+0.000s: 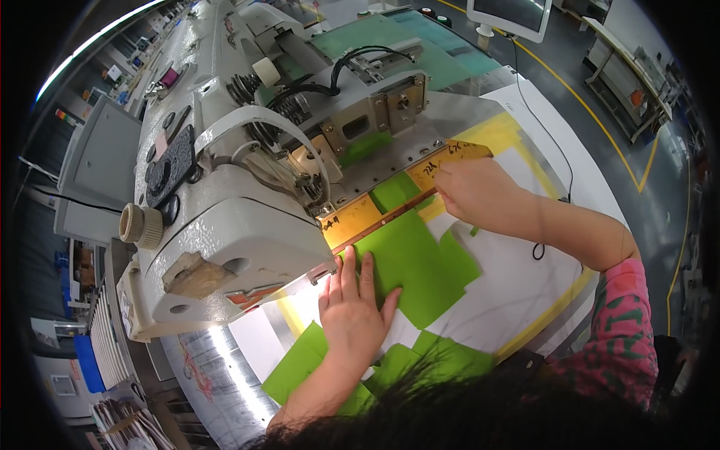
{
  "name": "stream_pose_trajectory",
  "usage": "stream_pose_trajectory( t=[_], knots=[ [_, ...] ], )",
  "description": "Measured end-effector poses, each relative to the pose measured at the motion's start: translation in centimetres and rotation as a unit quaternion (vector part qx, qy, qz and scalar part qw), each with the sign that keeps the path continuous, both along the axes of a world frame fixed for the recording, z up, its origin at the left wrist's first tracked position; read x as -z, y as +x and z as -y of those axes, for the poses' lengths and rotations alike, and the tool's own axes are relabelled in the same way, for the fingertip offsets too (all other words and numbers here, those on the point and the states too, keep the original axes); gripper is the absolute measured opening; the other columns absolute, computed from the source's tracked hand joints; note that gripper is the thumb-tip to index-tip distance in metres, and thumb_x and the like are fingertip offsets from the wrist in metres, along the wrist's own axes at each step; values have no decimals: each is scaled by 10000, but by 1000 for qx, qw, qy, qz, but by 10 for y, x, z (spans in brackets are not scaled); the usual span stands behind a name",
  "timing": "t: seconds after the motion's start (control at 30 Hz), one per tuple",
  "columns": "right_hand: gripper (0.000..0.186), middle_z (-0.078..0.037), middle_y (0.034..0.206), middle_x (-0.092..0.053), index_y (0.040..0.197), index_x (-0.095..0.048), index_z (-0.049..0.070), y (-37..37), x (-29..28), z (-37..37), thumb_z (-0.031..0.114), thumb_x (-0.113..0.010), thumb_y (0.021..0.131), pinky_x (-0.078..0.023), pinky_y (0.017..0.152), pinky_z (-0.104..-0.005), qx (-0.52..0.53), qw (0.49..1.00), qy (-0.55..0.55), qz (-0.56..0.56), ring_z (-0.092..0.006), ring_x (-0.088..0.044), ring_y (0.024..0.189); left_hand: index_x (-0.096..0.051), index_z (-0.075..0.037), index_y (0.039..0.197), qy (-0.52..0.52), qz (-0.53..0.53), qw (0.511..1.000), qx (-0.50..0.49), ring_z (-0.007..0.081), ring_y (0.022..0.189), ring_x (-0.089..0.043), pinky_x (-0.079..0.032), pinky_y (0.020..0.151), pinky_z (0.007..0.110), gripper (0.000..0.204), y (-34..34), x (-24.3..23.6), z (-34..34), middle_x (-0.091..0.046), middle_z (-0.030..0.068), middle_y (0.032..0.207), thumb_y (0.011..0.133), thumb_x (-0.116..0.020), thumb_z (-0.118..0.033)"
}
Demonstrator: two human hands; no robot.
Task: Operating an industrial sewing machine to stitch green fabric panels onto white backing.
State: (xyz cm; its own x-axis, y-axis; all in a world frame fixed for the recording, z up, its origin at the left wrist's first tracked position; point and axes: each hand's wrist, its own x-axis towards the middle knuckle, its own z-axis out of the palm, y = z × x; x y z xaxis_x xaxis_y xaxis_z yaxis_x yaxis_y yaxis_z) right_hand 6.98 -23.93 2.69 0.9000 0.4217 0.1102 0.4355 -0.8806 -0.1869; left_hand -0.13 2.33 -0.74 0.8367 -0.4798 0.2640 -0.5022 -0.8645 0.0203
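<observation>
A green fabric piece [416,270] lies along a yellow template plate [352,221] with a brown edge strip, beside the head of a large sewing machine [247,217]. My left hand [352,319] rests flat, fingers stretched, at the fabric's left edge, with its fingertips by the brown strip. At the plate's right part, my right hand [480,191] is closed with the fingers curled in. Whatever is between those fingers is hidden. More green shows through the plate's opening. Other green pieces [300,364] lie around and below my left wrist.
White sheets with yellow tape [544,322] cover the work surface under the fabric. A metal table [214,375] shows at lower left. A thin black cable [551,142] runs down the right side near my forearm. A monitor [510,15] stands at the far right.
</observation>
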Motion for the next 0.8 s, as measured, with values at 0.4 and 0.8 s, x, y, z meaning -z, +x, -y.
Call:
stream_pose_trajectory(
  t=[0.4,0.8],
  knots=[
    [362,-145,1107,-585,1094,-586,-43,-42,10,-31,219,-551,847,-423,915,-395,-146,985,11,90,-269,-559,1052,-498,-22,1298,35,-4,999,-9,307,1213,-472,-385,922,395,640,0,-2,3,-450,169,1369,838,-589,-458],
    [546,-231,1286,-481,1235,-507,-68,-44,47,-40,364,-502,903,-331,1022,-411,-163,970,-92,155,-305,-463,1214,-506,-25,1274,-21,-66,990,119,294,1222,-452,-358,992,419,619,22,-12,14,-452,150,1357,811,-632,-416]
  ],
)
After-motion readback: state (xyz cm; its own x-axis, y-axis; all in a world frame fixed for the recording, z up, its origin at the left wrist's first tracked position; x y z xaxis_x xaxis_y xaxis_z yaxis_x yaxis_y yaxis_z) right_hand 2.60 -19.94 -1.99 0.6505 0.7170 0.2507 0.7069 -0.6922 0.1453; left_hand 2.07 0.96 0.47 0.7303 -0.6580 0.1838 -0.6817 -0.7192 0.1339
